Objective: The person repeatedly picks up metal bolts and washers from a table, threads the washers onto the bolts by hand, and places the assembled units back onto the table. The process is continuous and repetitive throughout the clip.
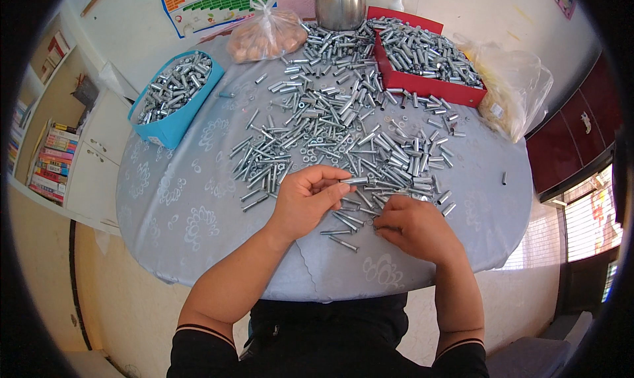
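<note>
My left hand point(305, 203) pinches a silver expansion bolt point(357, 180) between thumb and fingers. It lies nearly level, with its far end pointing right. My right hand point(417, 227) is lower and to the right, its fingertips pressed together close to the tablecloth. What they hold, if anything, is too small to make out. Between the hands lie several loose long bolts point(343, 243). Just beyond my hands spreads a wide heap of bolts, metal sleeves point(416, 161), nuts point(310, 155) and washers.
A blue box point(173, 131) of metal parts stands at the left, a red box point(432, 82) full of sleeves at the back right. Behind the heap are a tied plastic bag point(264, 38) of round brownish items and a steel pot point(340, 7). Another clear bag point(522, 91) sits right of the red box.
</note>
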{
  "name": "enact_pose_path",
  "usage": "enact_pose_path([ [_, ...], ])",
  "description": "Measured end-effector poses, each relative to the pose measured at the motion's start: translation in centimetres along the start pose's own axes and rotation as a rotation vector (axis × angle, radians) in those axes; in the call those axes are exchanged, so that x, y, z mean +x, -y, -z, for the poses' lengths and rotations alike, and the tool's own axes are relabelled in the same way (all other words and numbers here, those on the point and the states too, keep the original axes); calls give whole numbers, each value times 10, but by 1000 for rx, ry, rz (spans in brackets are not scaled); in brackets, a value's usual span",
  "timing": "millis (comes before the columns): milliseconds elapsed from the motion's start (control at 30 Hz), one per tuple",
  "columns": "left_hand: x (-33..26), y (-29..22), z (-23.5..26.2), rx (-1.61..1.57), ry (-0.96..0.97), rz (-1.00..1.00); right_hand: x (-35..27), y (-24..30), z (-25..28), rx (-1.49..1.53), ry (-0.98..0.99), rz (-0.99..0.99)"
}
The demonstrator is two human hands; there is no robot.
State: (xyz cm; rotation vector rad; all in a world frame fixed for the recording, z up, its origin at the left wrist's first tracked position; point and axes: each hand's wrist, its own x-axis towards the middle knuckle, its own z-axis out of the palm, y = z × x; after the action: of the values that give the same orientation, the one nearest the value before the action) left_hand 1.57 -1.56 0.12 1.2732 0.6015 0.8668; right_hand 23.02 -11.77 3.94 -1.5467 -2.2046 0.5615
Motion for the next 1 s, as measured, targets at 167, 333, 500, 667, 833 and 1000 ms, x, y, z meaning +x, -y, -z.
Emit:
enact_pose_path([
  [167,0,0,0,22,-4,13,-6,4,-8,-148,-24,-17],
  [333,0,1,1,15,-7,12,-3,7,-9,-39,-107,-26],
  [500,0,0,1,28,-6,1,2,5,-11,168,-175,-83],
  [667,0,-1,2,16,-3,3,6,4,-4,403,-165,-276],
  [833,0,0,0,19,11,4,14,5,-8,837,-403,-418],
  [1000,0,1,2,27,15,13,24,6,-15,914,-519,-353],
])
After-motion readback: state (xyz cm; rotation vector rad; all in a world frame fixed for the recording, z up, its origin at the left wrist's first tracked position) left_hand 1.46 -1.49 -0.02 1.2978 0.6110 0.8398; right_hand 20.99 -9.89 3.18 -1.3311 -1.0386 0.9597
